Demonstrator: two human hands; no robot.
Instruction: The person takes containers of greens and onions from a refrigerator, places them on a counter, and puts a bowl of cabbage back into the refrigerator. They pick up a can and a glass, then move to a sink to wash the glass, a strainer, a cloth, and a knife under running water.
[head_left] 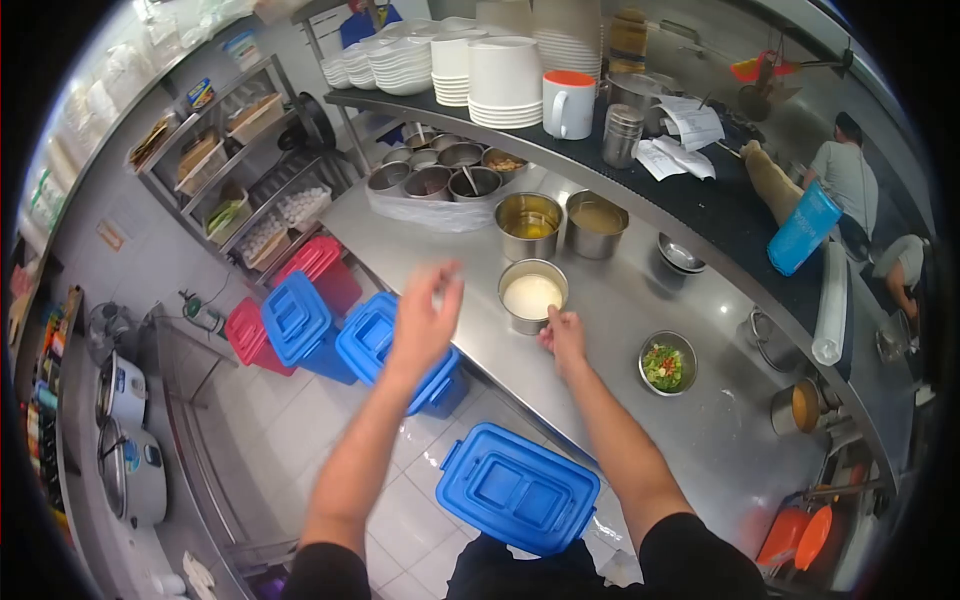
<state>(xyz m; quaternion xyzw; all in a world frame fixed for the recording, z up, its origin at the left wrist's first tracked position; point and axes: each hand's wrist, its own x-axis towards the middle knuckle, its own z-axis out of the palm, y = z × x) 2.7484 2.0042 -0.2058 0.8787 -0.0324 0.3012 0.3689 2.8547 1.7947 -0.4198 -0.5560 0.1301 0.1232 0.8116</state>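
Observation:
My right hand (pixel 566 340) pinches the near right rim of a small round metal pot (pixel 523 322), which stands on the steel counter (pixel 440 255). Inside the pot is a pale, creamy white substance (pixel 531 296). To the left, my left hand (pixel 428 312) is raised in the air, slightly blurred, its fingers loosely bent and apart with nothing visible in them. Just behind the pot stand a metal pot with yellow liquid (pixel 529 222) and another with brownish liquid (pixel 597 222). A metal bowl of chopped greens and red bits (pixel 667 364) sits to the right.
Blue lidded bins (pixel 519 487) and red bins (pixel 330 272) line the counter's left edge. Several metal containers (pixel 435 185) stand at the back. Overhead runs a shelf (pixel 455 112) with bowls and a mug (pixel 569 105). Another person (pixel 842 180) is at far right.

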